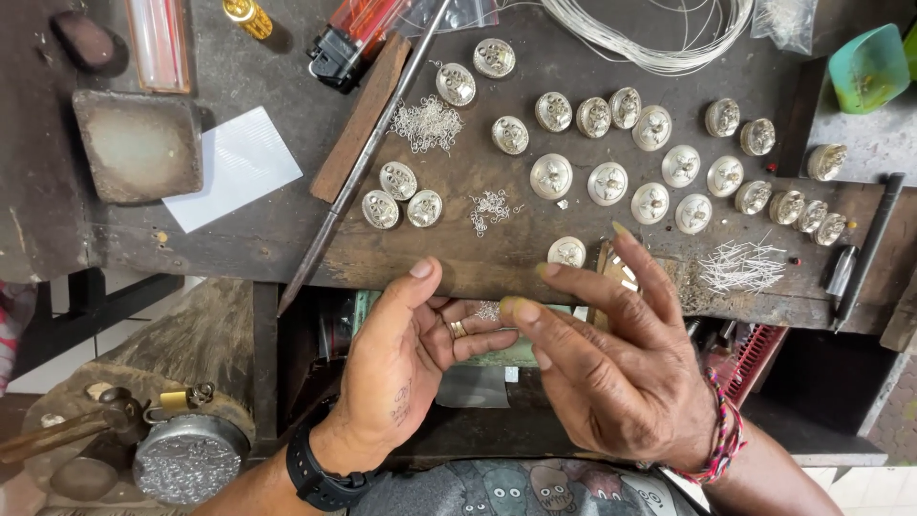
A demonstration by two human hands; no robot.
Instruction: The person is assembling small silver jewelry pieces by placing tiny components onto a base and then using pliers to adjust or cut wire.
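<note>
While the left hand (pixel 406 368) cups tiny silver links (pixel 488 311) just below the bench (pixel 287 239) edge, right hand (pixel 611 363) fingers spread above; a tilt could spill them off the palm.

A: The workbench (pixel 478 258) looks like worn, scarred wood, matt and dusty.

B: And the round domed pieces (pixel 552 176) on it are shiny silvery metal, like the coil of thin wire (pixel 659 43).

A: The white card (pixel 234 167) is matt ribbed paper; the cup (pixel 867 67) is glossy turquoise plastic.

B: The left hand (pixel 396 368) cups tiny bright metal bits (pixel 488 311); its watch strap (pixel 315 478) is matt black rubber
</note>
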